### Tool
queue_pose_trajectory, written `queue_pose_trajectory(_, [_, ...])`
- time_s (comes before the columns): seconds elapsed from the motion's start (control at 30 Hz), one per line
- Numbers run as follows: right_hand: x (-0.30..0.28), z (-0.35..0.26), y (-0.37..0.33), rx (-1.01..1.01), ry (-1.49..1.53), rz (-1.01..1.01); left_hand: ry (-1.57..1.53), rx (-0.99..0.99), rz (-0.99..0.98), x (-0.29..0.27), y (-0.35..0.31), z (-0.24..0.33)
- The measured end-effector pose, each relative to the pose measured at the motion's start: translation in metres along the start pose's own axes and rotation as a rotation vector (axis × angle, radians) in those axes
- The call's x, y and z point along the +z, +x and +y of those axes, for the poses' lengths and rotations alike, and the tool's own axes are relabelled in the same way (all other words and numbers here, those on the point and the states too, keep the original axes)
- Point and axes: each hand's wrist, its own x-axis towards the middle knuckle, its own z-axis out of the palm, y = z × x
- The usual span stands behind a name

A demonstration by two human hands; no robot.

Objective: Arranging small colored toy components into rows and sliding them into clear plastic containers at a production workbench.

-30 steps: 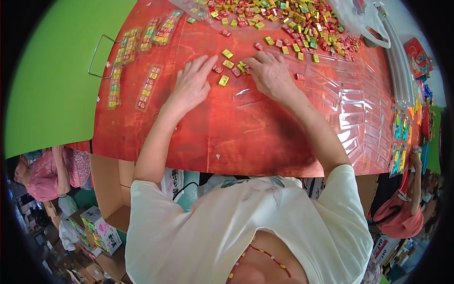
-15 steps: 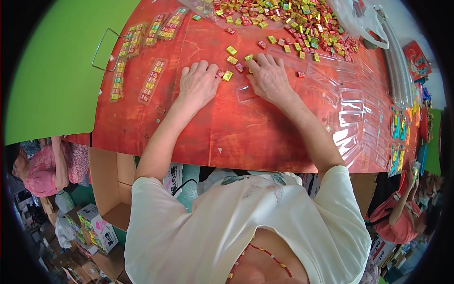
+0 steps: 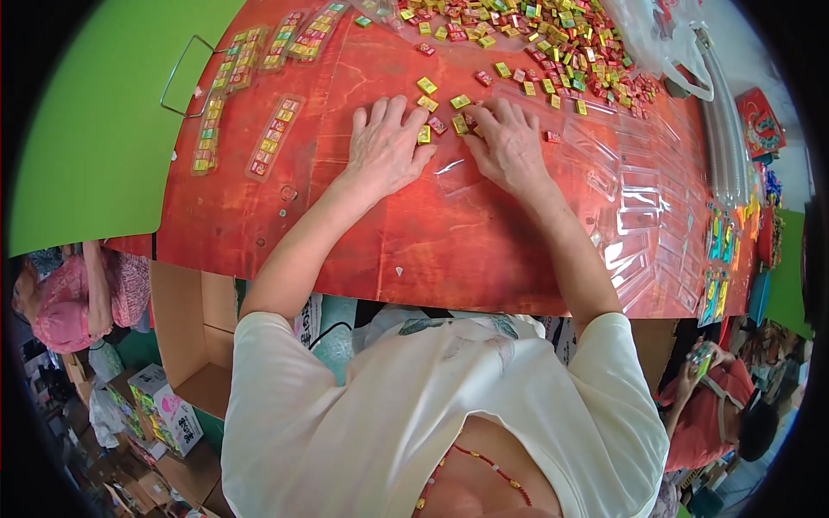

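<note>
My left hand (image 3: 387, 148) rests palm down on the red tabletop (image 3: 449, 250), its fingers bent but spread and the thumb apart. A small yellow block-shaped wrapped piece (image 3: 424, 135) lies by its thumb and index finger. Across from it my right hand (image 3: 509, 142) is also palm down, with thumb and fingers apart. Beside its thumb and index finger are a yellow piece (image 3: 460, 126) and a partly hidden red one. Between the hands lie another red piece (image 3: 437, 126) and a clear plastic tray (image 3: 452, 179). Whatever is under my palms is hidden.
A heap of red, yellow and green pieces (image 3: 553, 43) covers the far side. Filled clear strips (image 3: 275, 138) lie at left, near a metal wire handle (image 3: 164, 86). Many clear trays (image 3: 643, 216) spread at right, below a plastic bag (image 3: 665, 43). Other people sit at both sides.
Both hands have shifted a little to the right, the left one more. A red piece by the left hand is now out of sight. The view has moved slightly.
</note>
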Motion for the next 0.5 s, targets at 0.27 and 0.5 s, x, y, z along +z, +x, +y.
queue_pose_trajectory(0.27, [-0.007, 0.012, -0.006, 0.107, -0.07, -0.004, 0.083, 0.004, 0.023, 0.009, 0.015, 0.013])
queue_pose_trajectory(0.5, [0.006, 0.013, 0.011, 0.03, -0.141, -0.066, 0.04, 0.039, 0.078, 0.01, 0.003, 0.013])
